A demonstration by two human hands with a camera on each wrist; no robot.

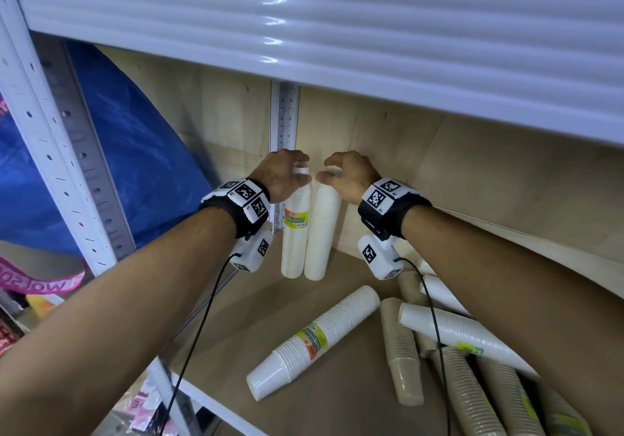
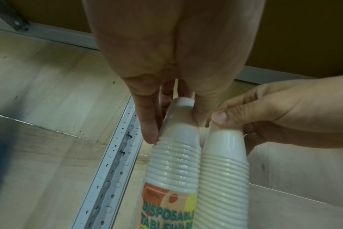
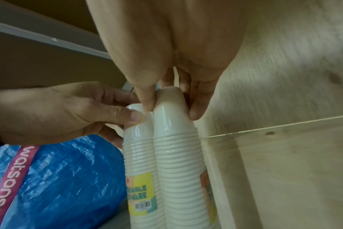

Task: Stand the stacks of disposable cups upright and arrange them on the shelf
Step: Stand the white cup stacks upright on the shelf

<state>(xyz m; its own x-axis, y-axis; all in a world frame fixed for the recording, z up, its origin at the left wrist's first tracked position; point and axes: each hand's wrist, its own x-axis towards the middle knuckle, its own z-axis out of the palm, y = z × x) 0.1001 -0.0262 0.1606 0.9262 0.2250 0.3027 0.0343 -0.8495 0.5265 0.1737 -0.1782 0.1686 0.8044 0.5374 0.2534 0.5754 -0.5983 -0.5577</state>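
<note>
Cup stacks, two of them white and wrapped, stand upright side by side at the far left corner of the shelf (image 1: 236,327), just in front of the perforated metal upright (image 1: 284,111). My left hand (image 1: 282,174) curls its fingers around the tapered top of the labelled white stack (image 1: 294,233), thumb on one side and fingers on the other. My right hand (image 1: 347,177) pinches the top of the plain-faced white stack (image 1: 322,233) in the same way. The two stacks touch along their sides.

The main risk, as I judge it, is in letting go. Both stacks are tall and narrow and stand on their wide rims, so a small nudge at the top could tip either one. Since they lean on each other, one falling would likely take the other with it. If I pull my hands away sideways and not straight up, my fingers could drag a top along.

The wrap looks glossy, so the stacks may also slide against each other or on the shelf board.

Nearer to me, more stacks lie on their sides: a fallen white stack (image 1: 314,341) near the middle, and a pile of beige stacks (image 1: 401,351) and another white stack (image 1: 452,331) at the right, partly under my right forearm. The cables hanging from my wrist units trail over these, and I think a cable could catch one and roll it toward the shelf's near edge. A blue woven bag (image 1: 135,165) bulges in from the left beyond the upright; if it shifts, it could press on the standing pair.
</note>
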